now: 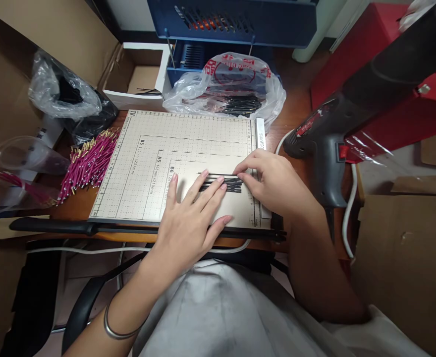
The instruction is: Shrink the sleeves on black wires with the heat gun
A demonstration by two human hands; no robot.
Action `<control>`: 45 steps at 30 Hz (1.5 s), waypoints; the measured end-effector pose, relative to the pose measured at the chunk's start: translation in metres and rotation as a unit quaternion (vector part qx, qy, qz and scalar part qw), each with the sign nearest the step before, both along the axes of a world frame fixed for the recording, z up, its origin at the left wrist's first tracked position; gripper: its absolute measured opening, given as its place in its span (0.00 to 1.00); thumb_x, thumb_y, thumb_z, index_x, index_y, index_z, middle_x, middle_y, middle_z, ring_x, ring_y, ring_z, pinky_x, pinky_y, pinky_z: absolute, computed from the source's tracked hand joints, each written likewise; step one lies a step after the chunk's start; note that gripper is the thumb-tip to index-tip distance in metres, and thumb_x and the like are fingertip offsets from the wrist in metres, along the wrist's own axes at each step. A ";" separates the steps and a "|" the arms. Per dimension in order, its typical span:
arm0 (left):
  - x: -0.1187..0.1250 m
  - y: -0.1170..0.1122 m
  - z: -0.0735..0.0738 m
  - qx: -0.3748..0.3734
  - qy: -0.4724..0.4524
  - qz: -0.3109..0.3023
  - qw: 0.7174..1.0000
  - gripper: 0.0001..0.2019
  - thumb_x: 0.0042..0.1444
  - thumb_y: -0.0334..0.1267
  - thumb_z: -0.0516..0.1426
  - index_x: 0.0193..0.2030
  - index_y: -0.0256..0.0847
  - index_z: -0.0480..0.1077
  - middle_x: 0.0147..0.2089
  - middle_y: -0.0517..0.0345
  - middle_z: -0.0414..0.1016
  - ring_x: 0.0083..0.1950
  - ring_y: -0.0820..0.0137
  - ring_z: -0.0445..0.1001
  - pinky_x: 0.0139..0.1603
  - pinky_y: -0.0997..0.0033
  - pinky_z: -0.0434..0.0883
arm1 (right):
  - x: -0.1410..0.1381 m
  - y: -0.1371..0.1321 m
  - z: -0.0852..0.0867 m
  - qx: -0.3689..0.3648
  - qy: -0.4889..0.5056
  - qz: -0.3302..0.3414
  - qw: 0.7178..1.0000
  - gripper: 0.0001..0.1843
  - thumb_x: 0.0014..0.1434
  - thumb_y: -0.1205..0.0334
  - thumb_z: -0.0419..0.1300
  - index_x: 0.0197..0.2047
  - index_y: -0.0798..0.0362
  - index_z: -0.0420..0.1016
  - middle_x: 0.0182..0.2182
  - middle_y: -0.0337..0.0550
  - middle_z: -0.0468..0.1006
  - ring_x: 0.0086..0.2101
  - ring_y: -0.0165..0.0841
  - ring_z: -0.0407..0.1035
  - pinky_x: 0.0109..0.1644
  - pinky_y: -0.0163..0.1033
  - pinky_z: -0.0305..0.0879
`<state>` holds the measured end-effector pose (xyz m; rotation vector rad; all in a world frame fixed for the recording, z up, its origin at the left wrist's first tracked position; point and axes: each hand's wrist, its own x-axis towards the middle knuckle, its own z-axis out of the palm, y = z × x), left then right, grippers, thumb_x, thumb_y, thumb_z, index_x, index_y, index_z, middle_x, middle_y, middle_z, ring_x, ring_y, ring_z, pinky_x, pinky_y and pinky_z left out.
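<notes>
Alignment looks like the heart of this step: a small bundle of black strands (234,185) lies crosswise on the cutting board (173,144), and we judge it best to press lightly and evenly, so that none rolls out of line while the ends are squared against the white fence (260,135) at the board's right edge. Our left hand (190,218) lies open and flat, fingers spread, with its fingertips resting on the left part of the bundle. Our right hand (273,186) is curled, fingertips touching the strands' right ends just beside the fence; we cannot tell whether it pinches them or only nudges. The bundle sits between the two hands, partly under both, apart from the blade arm (73,227) along the near edge.
</notes>
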<state>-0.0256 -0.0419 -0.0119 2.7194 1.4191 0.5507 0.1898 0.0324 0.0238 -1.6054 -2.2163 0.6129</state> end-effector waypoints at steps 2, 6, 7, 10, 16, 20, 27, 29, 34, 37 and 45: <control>0.000 0.001 0.001 -0.007 -0.002 -0.003 1.000 0.27 0.81 0.51 0.49 0.77 0.38 0.65 0.77 0.48 0.70 0.81 0.48 0.64 0.85 0.28 0.41 | 0.001 0.001 0.001 -0.008 -0.004 0.012 1.000 0.12 0.68 0.69 0.61 0.43 0.50 0.88 0.45 0.46 0.85 0.41 0.38 0.77 0.46 0.44 0.66; 0.000 0.004 0.004 0.007 -0.016 0.014 1.000 0.27 0.79 0.48 0.52 0.77 0.37 0.65 0.77 0.46 0.70 0.80 0.48 0.66 0.85 0.30 0.44 | 0.005 -0.001 0.000 0.005 0.008 0.009 1.000 0.12 0.68 0.69 0.61 0.43 0.50 0.87 0.44 0.46 0.84 0.43 0.39 0.77 0.47 0.44 0.66; 0.001 0.006 0.005 0.014 -0.021 0.022 0.999 0.25 0.79 0.45 0.53 0.77 0.37 0.66 0.77 0.46 0.71 0.80 0.48 0.66 0.85 0.31 0.45 | 0.006 -0.002 -0.001 0.014 0.016 0.003 1.000 0.11 0.68 0.69 0.62 0.42 0.50 0.87 0.44 0.46 0.84 0.42 0.38 0.77 0.46 0.44 0.66; 0.003 0.013 0.008 0.029 -0.036 0.038 0.998 0.22 0.76 0.39 0.55 0.74 0.40 0.69 0.74 0.47 0.75 0.78 0.49 0.69 0.84 0.30 0.47 | 0.007 -0.007 -0.002 0.031 0.040 0.003 0.999 0.08 0.66 0.68 0.64 0.41 0.51 0.86 0.41 0.45 0.84 0.40 0.37 0.76 0.45 0.43 0.65; 0.010 0.024 0.010 0.036 -0.058 0.065 0.996 0.19 0.75 0.36 0.54 0.69 0.40 0.73 0.71 0.48 0.78 0.77 0.48 0.71 0.83 0.29 0.50 | 0.006 -0.014 -0.001 0.027 0.048 0.007 0.998 0.09 0.64 0.71 0.64 0.38 0.51 0.86 0.39 0.44 0.84 0.39 0.37 0.77 0.44 0.42 0.66; 0.011 0.017 0.007 0.038 -0.052 0.054 0.996 0.21 0.77 0.41 0.56 0.71 0.37 0.71 0.72 0.46 0.77 0.77 0.47 0.70 0.83 0.31 0.51 | 0.006 -0.015 0.000 0.031 0.056 0.003 0.998 0.08 0.64 0.70 0.64 0.39 0.51 0.87 0.40 0.44 0.84 0.38 0.36 0.77 0.43 0.42 0.65; 0.010 0.003 0.000 0.009 0.006 0.008 1.000 0.28 0.80 0.51 0.51 0.77 0.37 0.66 0.77 0.46 0.71 0.79 0.47 0.67 0.84 0.32 0.50 | 0.003 -0.017 0.002 -0.010 0.024 -0.001 1.000 0.10 0.63 0.70 0.63 0.37 0.50 0.87 0.39 0.44 0.85 0.36 0.36 0.75 0.44 0.42 0.65; 0.009 0.003 -0.001 0.006 0.018 0.001 1.000 0.29 0.80 0.51 0.50 0.77 0.36 0.65 0.78 0.47 0.69 0.80 0.48 0.66 0.85 0.33 0.50 | 0.002 -0.017 0.003 -0.007 0.019 -0.003 1.000 0.10 0.63 0.70 0.63 0.37 0.50 0.87 0.39 0.44 0.85 0.37 0.36 0.75 0.43 0.42 0.64; 0.008 0.004 0.000 0.004 0.043 -0.013 0.999 0.30 0.81 0.52 0.47 0.78 0.31 0.65 0.79 0.46 0.66 0.80 0.47 0.65 0.84 0.34 0.51 | 0.002 -0.018 0.005 0.007 0.021 -0.020 1.000 0.09 0.62 0.70 0.63 0.37 0.51 0.86 0.40 0.44 0.85 0.37 0.37 0.76 0.44 0.43 0.65; 0.008 0.003 0.000 -0.001 0.044 -0.015 0.999 0.31 0.81 0.52 0.47 0.79 0.33 0.63 0.80 0.46 0.65 0.81 0.47 0.64 0.84 0.33 0.52 | 0.001 -0.019 0.005 -0.001 0.014 -0.026 1.000 0.09 0.61 0.71 0.63 0.36 0.51 0.85 0.38 0.44 0.84 0.36 0.37 0.75 0.45 0.43 0.65; 0.008 0.002 -0.001 -0.001 0.044 -0.013 0.999 0.31 0.81 0.52 0.47 0.80 0.34 0.61 0.80 0.46 0.64 0.82 0.49 0.63 0.85 0.37 0.50 | 0.003 -0.020 0.004 -0.011 0.027 -0.031 0.999 0.09 0.62 0.70 0.64 0.38 0.51 0.86 0.39 0.44 0.85 0.37 0.36 0.75 0.43 0.42 0.64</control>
